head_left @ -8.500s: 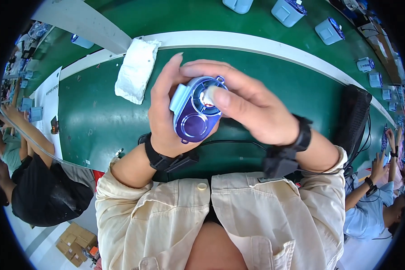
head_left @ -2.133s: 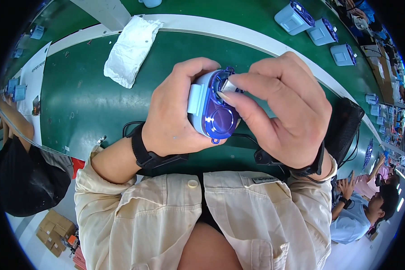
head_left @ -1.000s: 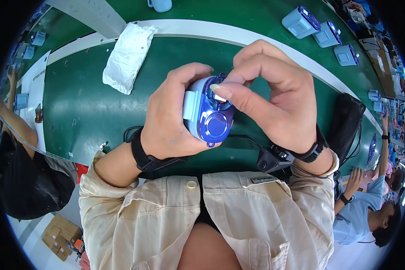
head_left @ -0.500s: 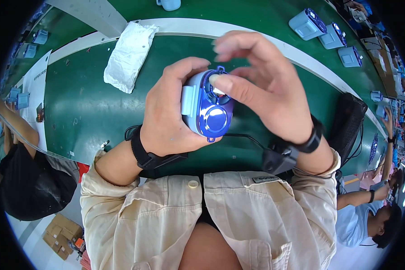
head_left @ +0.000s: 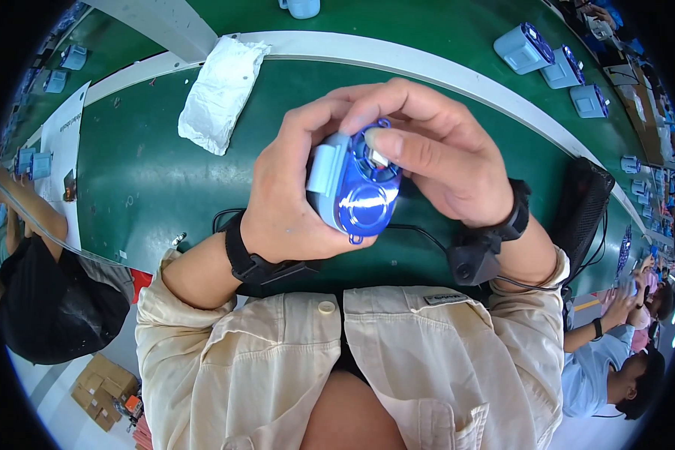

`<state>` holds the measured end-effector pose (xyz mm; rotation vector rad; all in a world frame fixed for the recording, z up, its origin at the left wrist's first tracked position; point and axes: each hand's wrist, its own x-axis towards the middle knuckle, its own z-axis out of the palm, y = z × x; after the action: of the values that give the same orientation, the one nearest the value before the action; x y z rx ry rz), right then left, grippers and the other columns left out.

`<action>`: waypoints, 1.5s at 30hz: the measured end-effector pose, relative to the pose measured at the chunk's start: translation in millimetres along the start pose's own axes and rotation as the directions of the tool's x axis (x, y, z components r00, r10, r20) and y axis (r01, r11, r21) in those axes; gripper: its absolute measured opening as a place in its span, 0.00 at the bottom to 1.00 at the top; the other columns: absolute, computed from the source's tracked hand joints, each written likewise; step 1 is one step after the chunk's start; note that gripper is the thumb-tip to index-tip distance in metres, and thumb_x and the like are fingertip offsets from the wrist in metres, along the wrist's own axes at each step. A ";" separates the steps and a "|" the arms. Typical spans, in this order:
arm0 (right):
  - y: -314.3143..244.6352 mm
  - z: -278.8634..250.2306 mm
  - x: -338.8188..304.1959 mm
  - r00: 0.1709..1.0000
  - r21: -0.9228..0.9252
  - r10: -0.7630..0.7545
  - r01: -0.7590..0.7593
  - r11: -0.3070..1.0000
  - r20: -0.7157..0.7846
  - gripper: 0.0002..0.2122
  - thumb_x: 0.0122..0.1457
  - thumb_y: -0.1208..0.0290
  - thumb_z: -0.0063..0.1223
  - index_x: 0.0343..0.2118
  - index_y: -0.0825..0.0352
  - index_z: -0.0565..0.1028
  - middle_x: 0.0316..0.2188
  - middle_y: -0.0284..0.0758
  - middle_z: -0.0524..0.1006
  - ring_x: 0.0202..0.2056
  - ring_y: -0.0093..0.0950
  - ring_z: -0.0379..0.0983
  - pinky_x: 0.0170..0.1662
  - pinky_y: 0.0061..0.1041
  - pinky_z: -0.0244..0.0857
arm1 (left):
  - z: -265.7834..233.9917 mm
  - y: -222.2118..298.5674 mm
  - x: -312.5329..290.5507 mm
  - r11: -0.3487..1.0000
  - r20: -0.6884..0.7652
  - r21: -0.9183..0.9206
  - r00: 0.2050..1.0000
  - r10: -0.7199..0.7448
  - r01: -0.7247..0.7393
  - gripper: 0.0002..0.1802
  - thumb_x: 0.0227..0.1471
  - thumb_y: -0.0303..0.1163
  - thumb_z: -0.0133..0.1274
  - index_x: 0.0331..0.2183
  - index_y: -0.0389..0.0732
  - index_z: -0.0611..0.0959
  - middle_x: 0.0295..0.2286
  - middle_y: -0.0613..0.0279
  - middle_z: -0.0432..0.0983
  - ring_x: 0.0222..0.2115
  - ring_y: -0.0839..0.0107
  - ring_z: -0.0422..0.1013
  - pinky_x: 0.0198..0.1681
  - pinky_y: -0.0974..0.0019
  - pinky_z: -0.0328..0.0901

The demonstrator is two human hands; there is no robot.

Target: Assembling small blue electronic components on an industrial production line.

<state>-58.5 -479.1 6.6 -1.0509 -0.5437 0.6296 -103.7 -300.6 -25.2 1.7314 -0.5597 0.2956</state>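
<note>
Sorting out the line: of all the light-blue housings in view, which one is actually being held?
The light-blue housing with the glossy blue cover, gripped by the left hand and right hand. The other housings sit untouched on the green belt.

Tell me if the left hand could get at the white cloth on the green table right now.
Probably not as things stand: the left hand is wrapped around the blue round device, which the right hand also pinches. The white cloth lies uncovered beyond it, nothing between, so a freed hand likely could.

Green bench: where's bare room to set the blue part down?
Free: the green bench left of the left hand, below the white cloth. Crowded: the far strip right, with pale blue housings, and the black pouch beside the right hand.
</note>
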 end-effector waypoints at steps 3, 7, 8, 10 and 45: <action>11.7 8.8 -0.3 0.998 0.021 -0.060 0.060 0.998 -0.027 0.11 0.63 0.71 0.44 0.43 0.70 0.73 0.50 0.42 0.71 0.47 0.28 0.69 0.53 0.27 0.62 | -0.7 -0.8 1.5 0.999 0.004 0.036 1.000 0.019 -0.020 0.47 0.27 0.29 0.70 0.51 0.37 0.65 0.48 0.50 0.71 0.44 0.57 0.73 0.47 0.62 0.67; 17.6 16.4 1.2 0.995 0.099 -0.060 0.068 0.993 -0.079 0.12 0.64 0.69 0.41 0.44 0.69 0.73 0.49 0.40 0.71 0.45 0.26 0.69 0.52 0.27 0.62 | -3.7 0.1 3.3 0.996 0.007 0.078 0.999 0.036 -0.036 0.47 0.27 0.29 0.70 0.51 0.37 0.65 0.47 0.51 0.71 0.44 0.56 0.72 0.46 0.62 0.67; 17.8 17.2 1.1 0.994 0.133 -0.045 0.057 0.990 -0.097 0.12 0.64 0.69 0.41 0.44 0.69 0.73 0.48 0.40 0.71 0.45 0.26 0.69 0.52 0.26 0.62 | -4.2 0.5 3.7 0.995 0.008 0.090 0.999 0.039 -0.040 0.46 0.27 0.30 0.70 0.51 0.37 0.65 0.46 0.51 0.71 0.44 0.56 0.72 0.46 0.62 0.67; 17.8 17.4 0.1 0.995 0.140 -0.042 0.055 0.989 -0.093 0.12 0.64 0.69 0.41 0.44 0.69 0.72 0.48 0.39 0.71 0.45 0.25 0.69 0.51 0.26 0.63 | -4.1 1.2 4.1 0.994 0.012 0.094 0.999 0.047 -0.048 0.47 0.27 0.30 0.70 0.51 0.37 0.65 0.46 0.50 0.71 0.44 0.56 0.72 0.46 0.62 0.67; 15.1 33.3 -2.6 0.958 -0.162 -0.166 0.131 0.978 -0.232 0.12 0.64 0.73 0.47 0.48 0.70 0.69 0.47 0.36 0.73 0.46 0.22 0.69 0.50 0.22 0.64 | -3.9 -9.9 -3.9 0.994 0.009 -0.067 0.996 0.087 -0.087 0.50 0.29 0.29 0.74 0.51 0.37 0.60 0.46 0.46 0.68 0.43 0.59 0.73 0.47 0.60 0.67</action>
<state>-86.1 -455.0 5.8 -1.1934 -0.4519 0.3242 -101.4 -294.5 -34.5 1.6480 -0.6478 0.3252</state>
